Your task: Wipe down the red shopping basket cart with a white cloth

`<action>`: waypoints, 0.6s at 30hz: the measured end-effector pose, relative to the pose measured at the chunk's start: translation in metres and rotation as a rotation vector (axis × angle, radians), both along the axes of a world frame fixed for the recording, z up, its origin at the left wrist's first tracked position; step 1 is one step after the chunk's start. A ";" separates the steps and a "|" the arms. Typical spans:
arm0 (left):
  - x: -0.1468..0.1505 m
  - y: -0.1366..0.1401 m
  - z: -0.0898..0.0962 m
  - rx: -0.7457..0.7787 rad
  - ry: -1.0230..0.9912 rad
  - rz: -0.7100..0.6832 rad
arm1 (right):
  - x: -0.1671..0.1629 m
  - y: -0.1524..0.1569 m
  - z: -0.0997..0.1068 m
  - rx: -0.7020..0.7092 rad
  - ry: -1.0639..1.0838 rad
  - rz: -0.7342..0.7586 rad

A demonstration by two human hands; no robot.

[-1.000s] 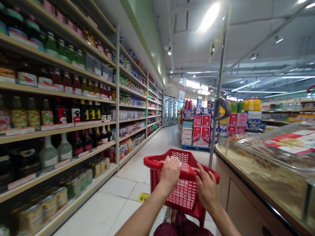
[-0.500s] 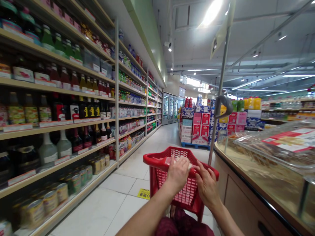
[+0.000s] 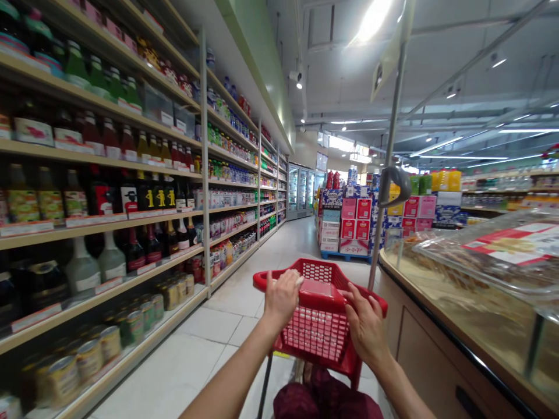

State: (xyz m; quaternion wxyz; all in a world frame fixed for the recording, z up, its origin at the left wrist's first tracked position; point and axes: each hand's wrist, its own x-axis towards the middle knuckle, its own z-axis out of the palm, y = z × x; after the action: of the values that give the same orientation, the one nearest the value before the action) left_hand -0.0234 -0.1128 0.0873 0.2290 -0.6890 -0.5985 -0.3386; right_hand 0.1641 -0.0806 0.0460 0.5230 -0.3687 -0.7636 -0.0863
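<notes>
Directly in front of me is a red plastic shopping cart with a lattice basket. My left hand is closed over the left part of its handle, and a small pale bit, perhaps tissue, shows by the fingers. My right hand rests on the right part of the handle with its fingers bent over the bar. Between the two hands lies the pale red panel of the handle. The basket's inside is mostly hidden behind the handle.
Shelves of bottles and cans line the left side. At right stands a counter with clear packs and a metal pole. Stacked boxes on a blue pallet stand ahead, with glass-door coolers beyond the tiled aisle.
My left hand has slid left along the handle, away from the right hand, uncovering the middle panel. The right hand stays in place. The yellow floor sign is now mostly hidden behind the cart.
</notes>
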 end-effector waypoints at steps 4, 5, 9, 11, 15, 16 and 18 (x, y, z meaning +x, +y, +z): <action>0.006 0.003 -0.001 0.001 0.023 -0.021 | -0.003 0.001 -0.002 -0.006 0.006 -0.013; 0.013 0.005 -0.002 0.019 0.062 -0.071 | -0.002 0.001 -0.002 -0.004 -0.005 -0.009; 0.016 0.005 -0.004 0.039 0.116 -0.148 | 0.001 0.002 -0.002 0.015 -0.015 -0.003; 0.002 0.001 0.000 0.008 0.055 -0.070 | 0.002 0.001 -0.001 0.019 -0.008 -0.007; 0.007 0.001 0.001 -0.011 0.033 -0.041 | -0.001 0.000 0.000 0.015 0.013 -0.034; 0.015 0.003 0.000 0.003 0.075 -0.095 | -0.001 0.000 -0.001 0.015 0.008 -0.035; 0.031 0.006 -0.003 0.033 0.135 -0.186 | 0.000 0.001 -0.001 0.015 -0.021 -0.016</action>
State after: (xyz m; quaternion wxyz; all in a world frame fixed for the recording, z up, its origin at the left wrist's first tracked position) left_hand 0.0072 -0.1064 0.0845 0.2476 -0.7589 -0.5095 -0.3212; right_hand 0.1645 -0.0794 0.0448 0.5171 -0.3702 -0.7652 -0.1000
